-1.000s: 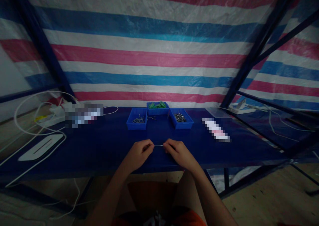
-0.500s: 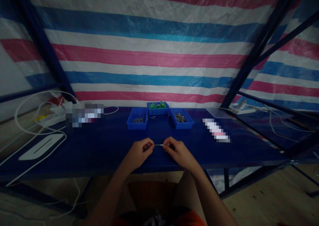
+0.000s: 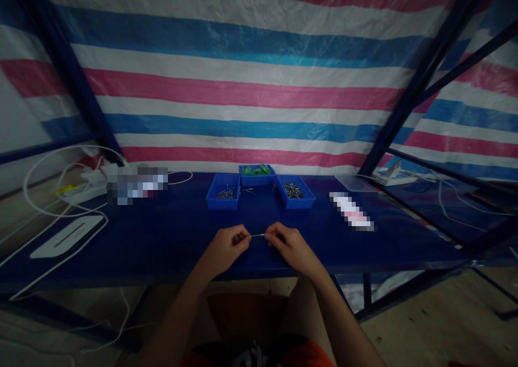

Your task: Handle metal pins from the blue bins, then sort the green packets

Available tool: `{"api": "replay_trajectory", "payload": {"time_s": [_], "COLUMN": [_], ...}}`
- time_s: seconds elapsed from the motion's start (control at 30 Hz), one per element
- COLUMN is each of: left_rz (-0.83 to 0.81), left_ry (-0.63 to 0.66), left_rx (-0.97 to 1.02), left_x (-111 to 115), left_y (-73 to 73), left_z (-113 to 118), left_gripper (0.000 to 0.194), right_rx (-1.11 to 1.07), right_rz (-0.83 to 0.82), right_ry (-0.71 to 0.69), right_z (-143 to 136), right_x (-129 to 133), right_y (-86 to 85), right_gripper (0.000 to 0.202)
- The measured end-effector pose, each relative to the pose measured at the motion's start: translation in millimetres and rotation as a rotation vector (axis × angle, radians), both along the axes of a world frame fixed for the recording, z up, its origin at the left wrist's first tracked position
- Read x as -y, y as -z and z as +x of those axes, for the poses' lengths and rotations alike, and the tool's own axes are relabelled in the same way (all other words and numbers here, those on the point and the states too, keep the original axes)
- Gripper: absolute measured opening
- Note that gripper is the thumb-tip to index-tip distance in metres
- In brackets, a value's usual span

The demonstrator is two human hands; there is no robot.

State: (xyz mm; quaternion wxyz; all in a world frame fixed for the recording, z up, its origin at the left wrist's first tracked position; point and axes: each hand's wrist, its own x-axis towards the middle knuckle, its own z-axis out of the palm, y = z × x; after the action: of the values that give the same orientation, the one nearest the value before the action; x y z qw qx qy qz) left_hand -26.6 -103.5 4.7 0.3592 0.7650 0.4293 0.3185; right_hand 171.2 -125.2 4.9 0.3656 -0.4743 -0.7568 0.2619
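In the head view, the left hand (image 3: 226,246) and the right hand (image 3: 288,244) each pinch one end of a thin metal pin (image 3: 258,235), holding it level just above the dark blue surface (image 3: 162,237). Behind it stand three blue plastic trays (image 3: 222,199), two with small metal parts, one with green pieces.

A makeshift assembly workstation is shown: a dark blue workbench (image 3: 162,237) is enclosed by striped red, white and blue plastic tarpaulin (image 3: 243,86), with small blue plastic parts bins (image 3: 223,199) set out.
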Motion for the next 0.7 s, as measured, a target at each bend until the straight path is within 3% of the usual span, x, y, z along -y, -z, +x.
{"api": "replay_trajectory", "payload": {"time_s": [0.2, 0.7], "left_rz": [0.037, 0.054], "left_ry": [0.008, 0.022], "left_rx": [-0.05, -0.065], "left_x": [1.4, 2.2], "left_y": [-3.5, -4.9], "left_z": [-1.2, -1.1], "left_gripper": [0.029, 0.03], "right_rx": [0.058, 0.074], "right_rz": [0.02, 0.012], "right_ry": [0.003, 0.016], "right_z": [0.6, 0.2], "right_x": [1.1, 1.1], "right_y": [-0.7, -1.9], "right_gripper": [0.029, 0.034]}}
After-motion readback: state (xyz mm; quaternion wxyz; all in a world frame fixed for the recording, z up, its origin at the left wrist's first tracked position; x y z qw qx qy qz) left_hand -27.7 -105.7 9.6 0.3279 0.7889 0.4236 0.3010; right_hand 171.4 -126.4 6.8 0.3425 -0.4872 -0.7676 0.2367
